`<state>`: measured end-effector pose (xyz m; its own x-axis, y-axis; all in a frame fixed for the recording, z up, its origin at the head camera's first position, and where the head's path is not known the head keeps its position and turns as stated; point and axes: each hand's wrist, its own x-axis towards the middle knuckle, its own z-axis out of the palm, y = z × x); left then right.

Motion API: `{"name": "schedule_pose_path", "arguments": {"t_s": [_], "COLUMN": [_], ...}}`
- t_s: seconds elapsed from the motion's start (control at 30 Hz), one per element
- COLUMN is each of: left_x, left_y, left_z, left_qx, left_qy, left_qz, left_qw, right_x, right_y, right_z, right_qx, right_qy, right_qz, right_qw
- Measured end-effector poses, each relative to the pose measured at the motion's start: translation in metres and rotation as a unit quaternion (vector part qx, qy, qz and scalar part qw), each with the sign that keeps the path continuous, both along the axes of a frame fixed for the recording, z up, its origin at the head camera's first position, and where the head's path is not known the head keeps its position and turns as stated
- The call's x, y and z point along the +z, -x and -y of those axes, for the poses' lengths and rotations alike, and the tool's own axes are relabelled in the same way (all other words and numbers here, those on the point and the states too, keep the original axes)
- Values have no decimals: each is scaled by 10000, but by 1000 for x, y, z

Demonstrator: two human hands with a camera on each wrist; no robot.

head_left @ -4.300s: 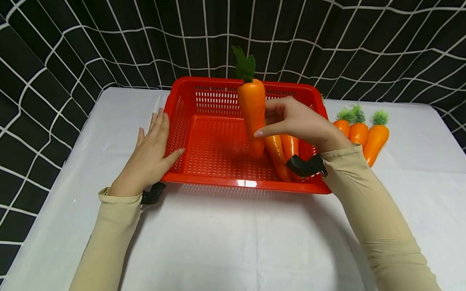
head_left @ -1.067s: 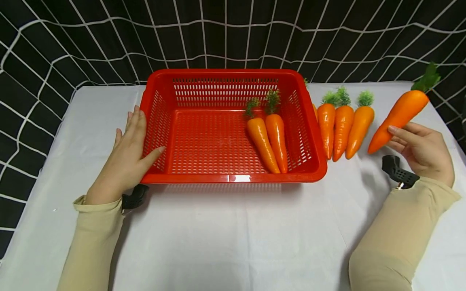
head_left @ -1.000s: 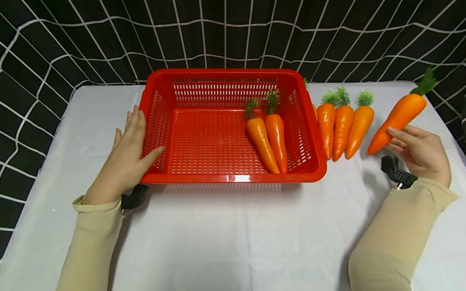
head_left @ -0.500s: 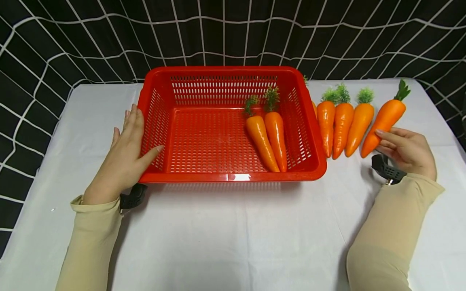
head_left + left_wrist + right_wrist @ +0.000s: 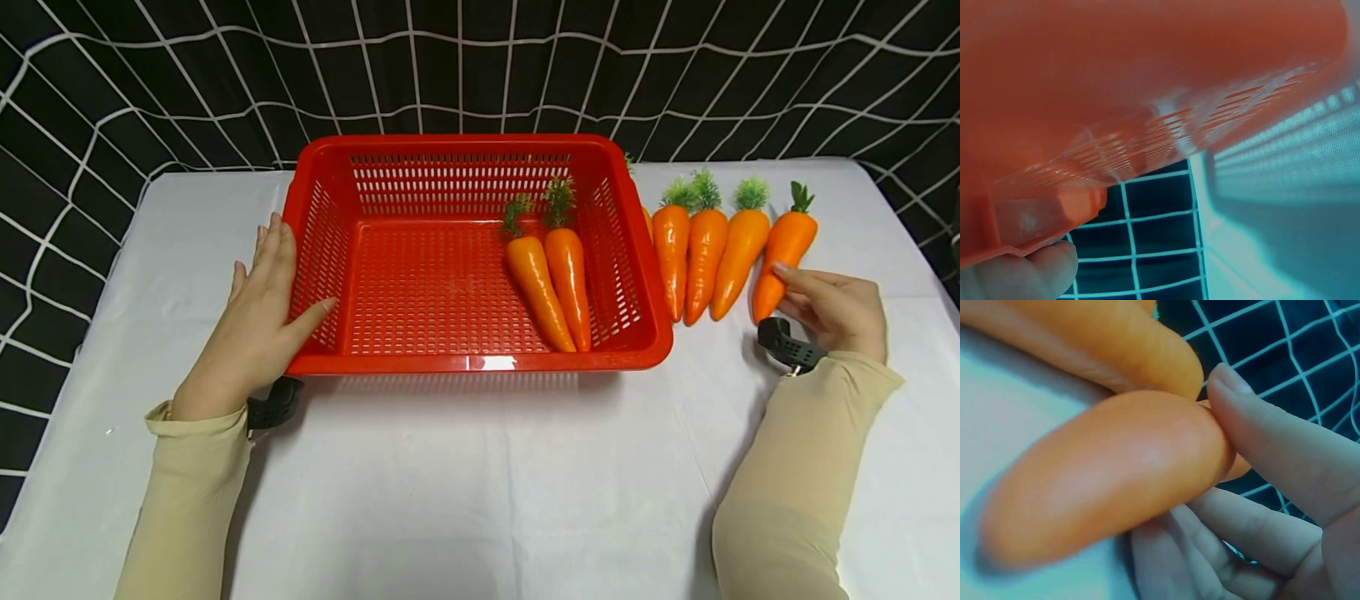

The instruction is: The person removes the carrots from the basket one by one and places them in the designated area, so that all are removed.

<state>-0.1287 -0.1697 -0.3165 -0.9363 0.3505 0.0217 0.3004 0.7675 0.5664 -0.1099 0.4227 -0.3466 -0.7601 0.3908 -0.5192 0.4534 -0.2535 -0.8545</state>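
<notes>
With thumb and fingers my right hand (image 5: 836,308) pinches a carrot (image 5: 786,254) with dark green leaves, at the right end of a row on the table. In the right wrist view that carrot (image 5: 1116,475) lies close beside its neighbour (image 5: 1116,344). Several other carrots (image 5: 738,262) with feathery tops lie to its left. My left hand (image 5: 251,329) rests flat against the left side of a red plastic basket (image 5: 480,364), fingers straight along the rim. Two carrots (image 5: 542,292) lie inside the basket, on its right side.
A white cloth (image 5: 420,492) covers the table. Behind it hangs a black curtain with a white grid (image 5: 465,75). Another carrot is mostly hidden behind the basket's right wall, only its leafy tip (image 5: 628,162) and a sliver showing.
Earlier my right hand held a carrot over the basket, then carried it right of the row. Since then it has come left and down beside the other carrots. The left hand stays at the basket.
</notes>
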Motion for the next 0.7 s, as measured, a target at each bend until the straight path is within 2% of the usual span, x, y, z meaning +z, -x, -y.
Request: {"name": "schedule_pose_path", "arguments": {"t_s": [0.1,0.23,0.47,0.7], "left_x": [0,0,0,0], "left_y": [0,1,1,1], "left_z": [0,-1,0,0], "left_qx": [13,33,6,22], "left_qy": [-13,-38,-30,-12], "left_qz": [-20,-33,-11,4], "left_qw": [10000,10000,10000,10000], "right_x": [-1,0,3,4], "right_y": [2,3,0,-3], "right_z": [3,5,1,-5], "right_qx": [-122,-73,297,345], "right_qy": [-192,-317,63,311], "right_qz": [70,116,12,137], "right_qw": [9997,9994,9995,9988]}}
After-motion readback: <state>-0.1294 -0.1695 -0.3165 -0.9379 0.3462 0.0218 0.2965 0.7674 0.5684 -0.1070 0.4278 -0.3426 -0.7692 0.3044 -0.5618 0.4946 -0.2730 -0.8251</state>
